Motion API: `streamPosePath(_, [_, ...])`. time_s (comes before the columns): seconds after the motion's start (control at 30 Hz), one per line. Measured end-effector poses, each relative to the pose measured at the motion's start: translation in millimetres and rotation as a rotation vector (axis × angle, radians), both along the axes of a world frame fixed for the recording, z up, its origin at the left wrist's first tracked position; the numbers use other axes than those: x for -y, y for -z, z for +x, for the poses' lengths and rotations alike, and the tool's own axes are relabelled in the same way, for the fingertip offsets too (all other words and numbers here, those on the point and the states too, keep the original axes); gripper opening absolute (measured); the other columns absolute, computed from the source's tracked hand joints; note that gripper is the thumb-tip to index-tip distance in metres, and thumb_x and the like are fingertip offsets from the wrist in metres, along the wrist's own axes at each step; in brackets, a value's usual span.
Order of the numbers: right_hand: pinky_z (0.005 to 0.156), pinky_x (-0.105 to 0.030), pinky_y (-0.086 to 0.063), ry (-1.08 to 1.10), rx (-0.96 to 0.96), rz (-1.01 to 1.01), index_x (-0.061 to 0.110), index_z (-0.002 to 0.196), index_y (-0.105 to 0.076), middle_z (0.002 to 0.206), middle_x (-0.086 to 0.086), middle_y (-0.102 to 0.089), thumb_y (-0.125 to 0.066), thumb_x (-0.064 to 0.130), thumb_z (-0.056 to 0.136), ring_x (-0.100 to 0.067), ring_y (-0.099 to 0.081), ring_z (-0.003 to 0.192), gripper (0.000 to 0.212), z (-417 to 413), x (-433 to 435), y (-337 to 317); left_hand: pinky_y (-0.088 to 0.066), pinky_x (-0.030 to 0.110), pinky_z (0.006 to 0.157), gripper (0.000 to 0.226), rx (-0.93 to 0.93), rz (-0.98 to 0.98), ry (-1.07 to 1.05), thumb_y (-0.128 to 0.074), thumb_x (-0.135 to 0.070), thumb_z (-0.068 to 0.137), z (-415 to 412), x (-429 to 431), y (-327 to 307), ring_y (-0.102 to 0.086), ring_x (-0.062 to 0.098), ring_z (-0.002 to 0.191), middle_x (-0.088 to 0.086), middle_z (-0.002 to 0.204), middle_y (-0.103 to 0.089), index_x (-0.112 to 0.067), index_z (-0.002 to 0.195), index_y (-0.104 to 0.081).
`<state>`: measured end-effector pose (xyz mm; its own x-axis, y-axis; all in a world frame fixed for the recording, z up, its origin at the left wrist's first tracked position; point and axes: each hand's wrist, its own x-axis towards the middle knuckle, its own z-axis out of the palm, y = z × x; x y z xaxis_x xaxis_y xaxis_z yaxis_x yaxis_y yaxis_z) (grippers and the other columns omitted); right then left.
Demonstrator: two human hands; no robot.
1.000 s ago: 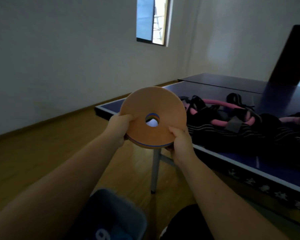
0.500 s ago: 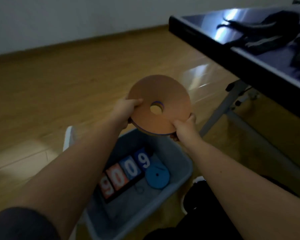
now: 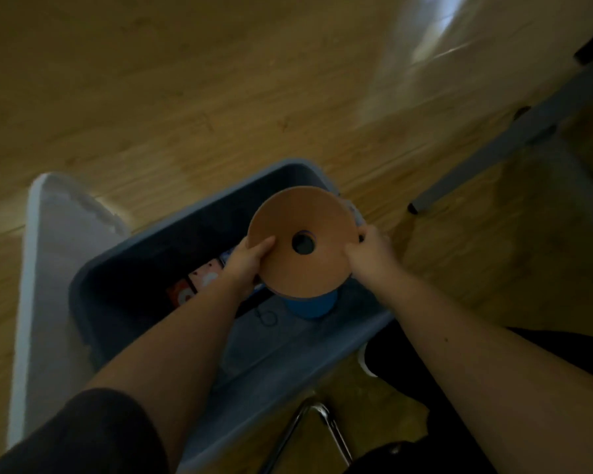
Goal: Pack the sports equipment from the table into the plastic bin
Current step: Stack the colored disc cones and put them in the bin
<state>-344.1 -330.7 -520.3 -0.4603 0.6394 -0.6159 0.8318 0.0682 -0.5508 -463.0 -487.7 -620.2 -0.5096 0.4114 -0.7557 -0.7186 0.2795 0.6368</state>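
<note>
- Holding an orange disc stack (image 3: 305,213) with a round centre hole in the air above the plastic bin (image 3: 185,213), over its far right part, top face towards the camera.
- Gripping the stack's left edge with the left hand (image 3: 250,260): thumb lying on the orange top face, the other fingers curled beneath and out of sight.
- Gripping the right edge with the right hand (image 3: 370,253): thumb pressed on top near the rim, fingers wrapped round the edge and mostly hidden.
- Reaching in with both forearms from the bottom of the view, a dark sleeve (image 3: 83,432) covering the left upper arm.
- Inside the grey-blue bin, lying on the bottom: a flip scoreboard (image 3: 199,282) with orange and pale cards, partly hidden by the left wrist, and a blue disc (image 3: 310,306) peeking out just below the stack.
- Lying on the wooden floor (image 3: 185,97) just left of the bin: a white lid (image 3: 48,268).
- Crossing the upper right corner: a grey table leg (image 3: 493,159), blurred.
</note>
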Motion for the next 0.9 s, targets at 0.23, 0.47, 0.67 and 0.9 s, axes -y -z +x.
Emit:
streamPosePath(0.23, [0.085,-0.047,-0.057,-0.048,-0.004,-0.149,0.018,0.129,-0.058,0.112,-0.005,-0.063,-0.049,0.021,0.094,-0.025,-0.065,0.096,0.036,-1.5,-13.2,41.0,-0.057,0.042,0.075,0.044,0.171,-0.065,-0.16,-0.062,-0.031,0.097,55.3,1.1,82.3,-0.066,0.024,0.105,0.004,0.121,-0.067,-0.027,0.139,-0.048])
streamPosePath(0.47, [0.068,-0.027,-0.049,0.045,-0.102,-0.377,0.022,0.115,-0.061,0.098,-0.001,-0.068,-0.051,0.013,0.099,-0.011,-0.063,0.072,0.021,-6.4,-9.7,53.4,-0.051,0.058,0.096,0.04,0.251,-0.104,-0.209,-0.065,-0.036,0.094,80.5,-8.5,128.8,-0.062,0.031,0.113,0.005,0.127,-0.065,-0.033,0.132,-0.051])
streamPosePath(0.67, [0.073,-0.028,-0.049,0.083,-0.136,-0.45,0.024,0.113,-0.063,0.098,-0.001,-0.069,-0.05,0.013,0.1,-0.013,-0.062,0.074,0.021,-16.2,-7.3,51.6,-0.048,0.062,0.099,0.064,0.248,-0.167,-0.19,-0.072,-0.042,0.081,80.4,-5.6,171.4,-0.061,0.035,0.116,0.011,0.134,-0.061,-0.026,0.139,-0.051])
streamPosePath(0.9, [0.07,-0.026,-0.045,0.091,-0.082,-0.449,0.022,0.116,-0.063,0.097,-0.003,-0.069,-0.05,0.013,0.1,-0.012,-0.059,0.071,0.022,-9.1,-5.7,58.0,-0.046,0.044,0.09,0.062,0.153,-0.491,-0.173,-0.057,-0.006,0.094,74.1,-12.7,166.9,-0.053,0.03,0.107,0.015,0.126,-0.047,-0.008,0.143,-0.02])
